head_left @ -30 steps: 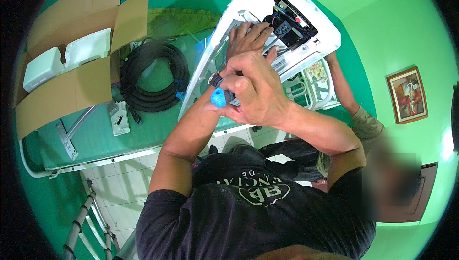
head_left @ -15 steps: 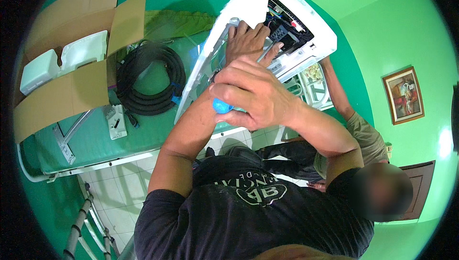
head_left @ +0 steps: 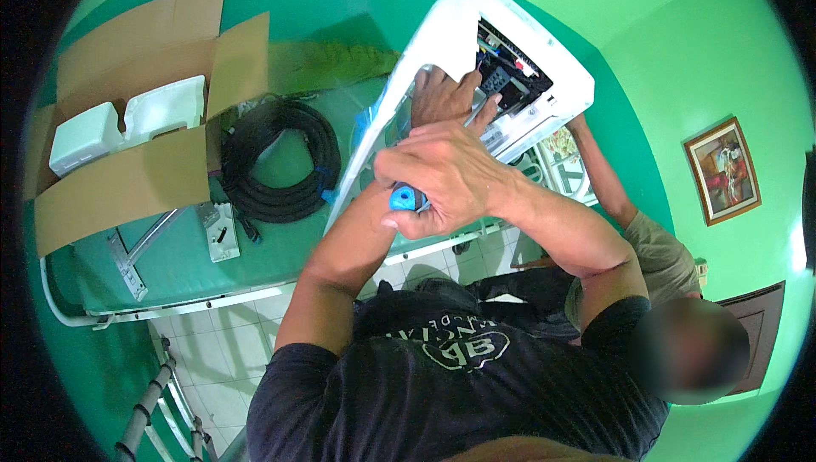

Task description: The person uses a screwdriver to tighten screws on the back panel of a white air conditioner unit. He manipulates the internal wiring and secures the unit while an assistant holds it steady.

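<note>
Regripped the blue handle [head_left: 400, 198] with the right hand [head_left: 450, 177], baring its holed end, partly covered half a second earlier; tilted the view, dropping white unit [head_left: 446, 30], box [head_left: 123, 196] and coil [head_left: 324, 152] lower.

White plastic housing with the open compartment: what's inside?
Thin coloured wires, a small red part and a dark grey ridged block show. Whatever lies beneath the left hand is hidden.

Blue handle [head_left: 404, 198], white housing [head_left: 459, 33], black coil [head_left: 241, 152]
</note>
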`<state>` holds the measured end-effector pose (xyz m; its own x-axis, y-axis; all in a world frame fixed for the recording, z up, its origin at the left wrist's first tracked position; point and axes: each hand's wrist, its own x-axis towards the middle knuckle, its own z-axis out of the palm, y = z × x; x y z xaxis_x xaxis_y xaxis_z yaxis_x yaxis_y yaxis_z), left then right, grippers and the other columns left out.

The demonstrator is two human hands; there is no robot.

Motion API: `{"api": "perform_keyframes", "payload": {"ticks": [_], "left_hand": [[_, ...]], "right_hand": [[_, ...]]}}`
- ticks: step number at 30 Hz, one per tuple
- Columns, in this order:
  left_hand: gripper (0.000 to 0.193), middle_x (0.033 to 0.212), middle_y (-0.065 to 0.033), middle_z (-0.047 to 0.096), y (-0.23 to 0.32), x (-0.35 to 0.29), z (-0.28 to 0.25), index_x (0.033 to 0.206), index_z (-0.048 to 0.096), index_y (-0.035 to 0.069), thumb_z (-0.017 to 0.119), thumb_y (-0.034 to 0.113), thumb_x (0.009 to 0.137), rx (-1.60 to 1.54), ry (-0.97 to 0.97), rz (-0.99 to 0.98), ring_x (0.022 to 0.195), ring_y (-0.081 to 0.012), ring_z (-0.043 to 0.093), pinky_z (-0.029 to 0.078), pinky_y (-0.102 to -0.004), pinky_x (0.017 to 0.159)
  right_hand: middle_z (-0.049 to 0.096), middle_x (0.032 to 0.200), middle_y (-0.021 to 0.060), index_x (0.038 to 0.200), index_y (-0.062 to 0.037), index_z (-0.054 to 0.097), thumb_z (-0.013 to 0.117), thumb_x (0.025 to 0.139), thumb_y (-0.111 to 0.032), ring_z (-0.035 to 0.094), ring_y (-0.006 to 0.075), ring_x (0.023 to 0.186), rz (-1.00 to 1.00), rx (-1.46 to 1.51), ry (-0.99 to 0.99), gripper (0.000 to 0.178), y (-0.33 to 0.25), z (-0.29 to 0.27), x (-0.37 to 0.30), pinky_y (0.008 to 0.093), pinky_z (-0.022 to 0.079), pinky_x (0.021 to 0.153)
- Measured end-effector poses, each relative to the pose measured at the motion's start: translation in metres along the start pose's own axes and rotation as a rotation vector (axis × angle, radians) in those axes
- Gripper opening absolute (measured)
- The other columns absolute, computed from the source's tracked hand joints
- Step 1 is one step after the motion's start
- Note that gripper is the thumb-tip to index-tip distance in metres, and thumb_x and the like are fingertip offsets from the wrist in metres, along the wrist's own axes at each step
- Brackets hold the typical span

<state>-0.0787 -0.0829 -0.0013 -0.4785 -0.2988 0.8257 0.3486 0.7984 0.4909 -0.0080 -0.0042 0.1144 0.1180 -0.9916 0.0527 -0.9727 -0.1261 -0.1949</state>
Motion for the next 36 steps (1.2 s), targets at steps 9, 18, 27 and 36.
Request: {"api": "perform_keyframes", "payload": {"ticks": [9,18,27,36], "left_hand": [[0.037,0.108,-0.0082,0.062,0.009,0.004,-0.009,0.106,0.068,0.007,0.075,0.04,0.089,0.048,-0.026,-0.034,0.102,-0.0322,0.053,0.04,-0.0495,0.088],[0.046,0.11,-0.0082,0.062,0.01,0.003,-0.013,0.11,0.068,0.008,0.08,0.043,0.083,0.028,-0.049,-0.056,0.104,-0.0319,0.054,0.04,-0.0504,0.089],[0.05,0.114,-0.0076,0.062,0.011,-0.001,-0.016,0.113,0.068,0.008,0.083,0.044,0.081,0.032,-0.062,-0.068,0.106,-0.0315,0.055,0.041,-0.049,0.091],[0.048,0.114,-0.0074,0.062,0.01,-0.001,-0.018,0.113,0.067,0.008,0.081,0.043,0.084,-0.011,-0.107,-0.07,0.105,-0.0313,0.053,0.041,-0.0495,0.091]], "right_hand": [[0.059,0.078,0.0104,0.096,-0.0047,0.062,0.071,0.094,-0.034,0.058,0.033,0.072,-0.2,-0.013,0.169,0.031,-0.001,0.015,-0.003,0.0443,0.049,0.066],[0.06,0.101,0.0106,0.102,-0.0064,0.063,0.078,0.088,-0.038,0.061,0.0347,0.072,-0.341,-0.032,0.259,0.038,-0.003,0.003,0.004,0.0443,0.048,0.059],[0.057,0.094,0.0103,0.093,-0.0081,0.061,0.082,0.081,-0.029,0.065,0.0351,0.078,-0.3,0.004,0.28,0.031,-0.012,0.005,0.007,0.0484,0.053,0.067],[0.058,0.089,0.0091,0.096,-0.0052,0.062,0.082,0.082,-0.037,0.06,0.032,0.071,-0.396,-0.001,0.346,0.04,-0.002,0.008,0.003,0.0423,0.048,0.06]]}}
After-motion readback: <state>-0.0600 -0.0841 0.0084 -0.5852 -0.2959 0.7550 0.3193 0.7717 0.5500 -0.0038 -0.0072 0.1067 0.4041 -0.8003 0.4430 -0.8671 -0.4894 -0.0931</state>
